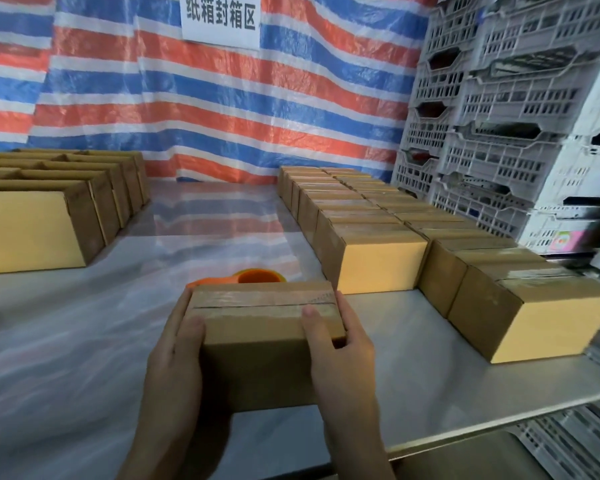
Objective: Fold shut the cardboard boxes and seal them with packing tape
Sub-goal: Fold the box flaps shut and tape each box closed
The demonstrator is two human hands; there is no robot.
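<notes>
Fingers [313, 327] of the left hand [179, 344] and right hand [340, 344] clasp both ends of a taped box [257, 362] at the front of the table [430, 358]. Sealing looks finished, so next it needs carrying right to sit flush against the sealed rows [378, 268], leaving the orange tape dispenser [257, 276] just behind.

The left hand [174, 355] and the right hand [340, 344] grip a taped box [257, 341] by its two ends, above the desk [430, 358]; an orange tape dispenser [253, 276] lies just behind it.
</notes>
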